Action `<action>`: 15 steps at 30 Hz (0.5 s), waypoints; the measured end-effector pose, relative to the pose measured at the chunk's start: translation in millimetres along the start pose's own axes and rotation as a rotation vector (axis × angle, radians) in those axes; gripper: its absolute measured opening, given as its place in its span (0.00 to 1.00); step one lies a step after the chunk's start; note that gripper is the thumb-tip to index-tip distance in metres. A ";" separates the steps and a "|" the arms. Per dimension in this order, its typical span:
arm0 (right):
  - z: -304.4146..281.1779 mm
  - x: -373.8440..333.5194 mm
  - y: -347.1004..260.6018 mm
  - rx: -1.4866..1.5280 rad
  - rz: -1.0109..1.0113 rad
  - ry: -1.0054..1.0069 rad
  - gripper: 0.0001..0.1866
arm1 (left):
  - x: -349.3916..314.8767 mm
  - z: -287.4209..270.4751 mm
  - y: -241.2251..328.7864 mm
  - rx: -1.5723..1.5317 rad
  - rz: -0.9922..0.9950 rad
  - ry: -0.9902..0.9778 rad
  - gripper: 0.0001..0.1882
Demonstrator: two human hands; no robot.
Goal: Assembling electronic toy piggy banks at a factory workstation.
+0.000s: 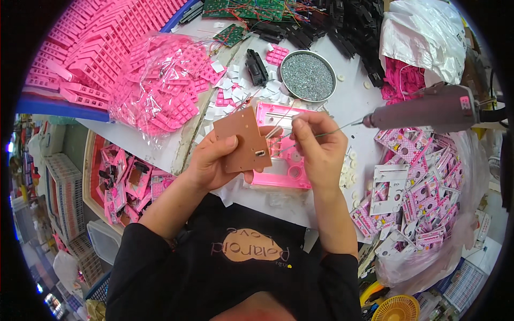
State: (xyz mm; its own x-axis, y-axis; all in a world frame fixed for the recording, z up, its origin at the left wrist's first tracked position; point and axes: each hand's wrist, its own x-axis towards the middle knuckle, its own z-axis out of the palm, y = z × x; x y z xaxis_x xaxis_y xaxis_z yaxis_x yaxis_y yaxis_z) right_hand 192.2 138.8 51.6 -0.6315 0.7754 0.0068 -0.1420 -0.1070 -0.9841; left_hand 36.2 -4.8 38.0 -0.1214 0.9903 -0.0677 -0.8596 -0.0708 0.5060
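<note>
Brown board (247,131) above pink casing (278,180)

Two lines of dark lettering (249,249) cross the tan print (257,241) on the black shirt (230,275), upside down in this view. Marks on the pink label (464,102) of the screwdriver (420,114) are too small to read.

A flat brown circuit board (239,140), dotted with small holes, is held tilted above a moulded pink plastic casing (276,179) that lies flat; thin pale wires (274,131), seemingly attached, run by its right edge.

Yellow basket (396,310) at lower right
</note>
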 end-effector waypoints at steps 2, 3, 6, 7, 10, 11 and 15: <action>5.9 4.4 -0.8 0.004 -0.023 -0.031 0.07 | -3.0 -1.2 -0.9 0.029 -0.011 0.014 0.32; 10.7 6.5 -1.9 0.026 0.029 -0.079 0.08 | -4.0 -3.8 -0.3 0.021 -0.013 -0.037 0.32; 18.2 11.9 8.0 0.092 0.232 -0.297 0.07 | -5.9 -11.3 8.6 0.060 0.019 -0.118 0.31; 16.6 10.6 5.5 0.017 0.271 -0.339 0.07 | -5.6 -11.9 13.4 0.113 0.053 -0.096 0.30; 6.4 -2.8 -18.4 -0.281 0.227 -0.293 0.09 | -12.5 -13.2 23.0 0.408 0.175 0.050 0.25; 2.3 -9.4 -29.8 -0.388 0.180 -0.260 0.10 | -19.7 -13.0 25.5 0.534 0.224 0.122 0.23; -40.1 -50.3 -68.3 -0.467 0.340 -0.308 0.15 | -27.4 -3.2 30.0 0.917 0.256 0.143 0.12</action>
State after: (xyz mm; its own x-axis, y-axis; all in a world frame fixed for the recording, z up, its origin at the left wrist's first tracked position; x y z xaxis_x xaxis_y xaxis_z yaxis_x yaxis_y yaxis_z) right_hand 264.2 132.0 111.4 -0.7817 0.5250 -0.3366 0.4069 0.0205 -0.9132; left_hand 12.1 -34.4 52.3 -0.3631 0.9295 0.0650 -0.0834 -0.1020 0.9913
